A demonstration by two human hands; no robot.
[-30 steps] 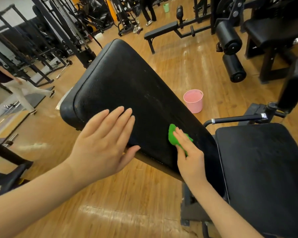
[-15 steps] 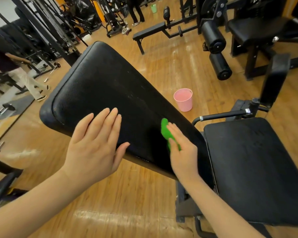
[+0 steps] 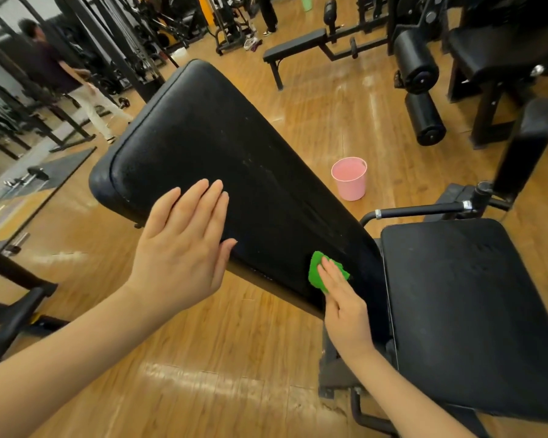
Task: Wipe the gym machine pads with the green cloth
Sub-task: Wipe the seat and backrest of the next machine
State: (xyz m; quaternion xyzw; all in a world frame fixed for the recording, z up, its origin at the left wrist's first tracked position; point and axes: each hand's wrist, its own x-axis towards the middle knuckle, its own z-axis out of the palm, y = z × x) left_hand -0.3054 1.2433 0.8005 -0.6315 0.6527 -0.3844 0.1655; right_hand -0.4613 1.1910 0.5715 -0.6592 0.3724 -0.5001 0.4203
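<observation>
Pads on this gym machine are black and padded, with a stitched seam near the edge. Taking the back pad (image 3: 234, 172) as the landmark, a person in pale trousers (image 3: 86, 99) stands far off beyond its upper left corner, among dark racks. The back pad is long and tapered: its wide, rounded end lies to the upper left and it narrows toward the lower right, so its long axis runs on that diagonal. Its face is dull, with pale scuffs and streaks along the middle.

At the pad's near edge, toward the wide end, the left hand (image 3: 184, 248) lies flat against it, fingers straight and close together, thumb spread to the side. Further right, at the pad's narrow end, the green cloth (image 3: 315, 270) sits bunched on the black face, pressed there by the right hand (image 3: 345, 305), whose fingers lie straight and together over it. Only a small crumpled part of the cloth shows past the fingertips.

Beyond the pad's right edge a pink bucket (image 3: 350, 178) stands on the wooden floor (image 3: 203, 374). The seat pad (image 3: 475, 314) lies just right of the narrow end.
</observation>
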